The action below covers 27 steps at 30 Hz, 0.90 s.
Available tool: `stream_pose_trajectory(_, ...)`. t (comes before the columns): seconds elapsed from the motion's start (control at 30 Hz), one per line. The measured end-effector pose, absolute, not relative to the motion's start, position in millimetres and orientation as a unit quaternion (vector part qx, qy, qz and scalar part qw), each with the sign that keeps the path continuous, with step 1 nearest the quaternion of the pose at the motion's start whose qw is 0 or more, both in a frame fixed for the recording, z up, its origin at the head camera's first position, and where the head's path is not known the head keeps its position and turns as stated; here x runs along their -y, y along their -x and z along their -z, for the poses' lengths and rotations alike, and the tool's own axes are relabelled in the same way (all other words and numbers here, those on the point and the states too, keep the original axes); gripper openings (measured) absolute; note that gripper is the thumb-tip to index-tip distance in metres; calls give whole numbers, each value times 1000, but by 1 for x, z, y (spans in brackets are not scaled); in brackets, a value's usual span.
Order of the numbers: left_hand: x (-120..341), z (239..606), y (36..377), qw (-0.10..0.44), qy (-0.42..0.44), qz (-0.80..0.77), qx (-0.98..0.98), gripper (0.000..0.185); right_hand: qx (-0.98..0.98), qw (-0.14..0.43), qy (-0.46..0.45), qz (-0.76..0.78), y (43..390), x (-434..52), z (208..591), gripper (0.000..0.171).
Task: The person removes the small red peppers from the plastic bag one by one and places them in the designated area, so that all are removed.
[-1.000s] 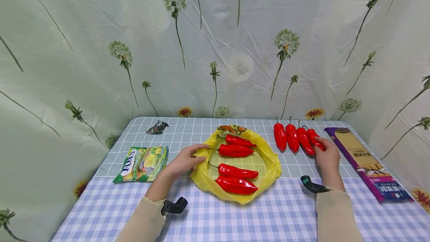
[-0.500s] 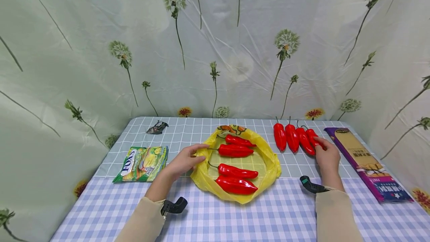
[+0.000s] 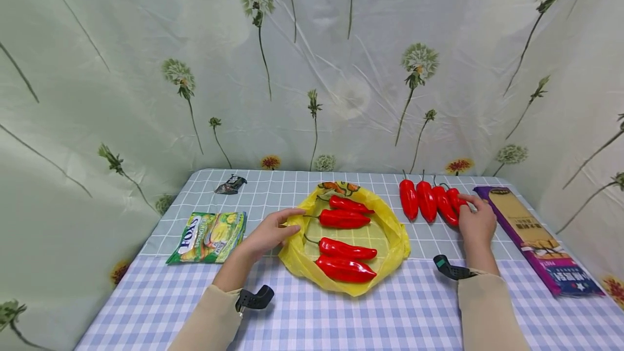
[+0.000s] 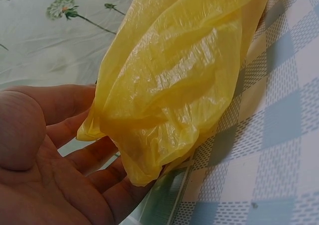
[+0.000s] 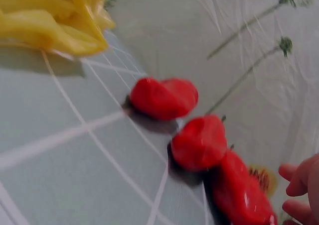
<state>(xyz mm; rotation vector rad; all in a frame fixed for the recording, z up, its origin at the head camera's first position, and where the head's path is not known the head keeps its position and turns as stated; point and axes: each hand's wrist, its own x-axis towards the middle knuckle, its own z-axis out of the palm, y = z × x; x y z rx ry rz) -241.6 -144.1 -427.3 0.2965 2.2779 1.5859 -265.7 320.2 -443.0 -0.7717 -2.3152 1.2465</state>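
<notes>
checked cloth [image 3: 341, 318], crinkly yellow bag [image 3: 390, 232], glossy tapered peppers [image 3: 428, 202]

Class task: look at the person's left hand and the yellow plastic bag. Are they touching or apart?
Touching. In the left wrist view the yellow plastic bag drapes onto the fingers of the left hand; the head view shows that hand at the bag's left rim.
</notes>
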Motion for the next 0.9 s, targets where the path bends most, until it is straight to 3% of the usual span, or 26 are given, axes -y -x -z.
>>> stream_pose_trajectory(0.17, 144, 427, 242, 174, -96, -556, -807, 44, 849, 232, 226, -417, 266, -304, 429, 40)
stream_pose_trajectory(0.5, 142, 425, 241, 175, -85, -561, -805, 43, 886, 234, 111, -384, 250, -262, 399, 39)
stream_pose_trajectory(0.9, 144, 426, 242, 172, -109, -564, -800, 44, 915, 245, -91, -306, 230, -215, 398, 38)
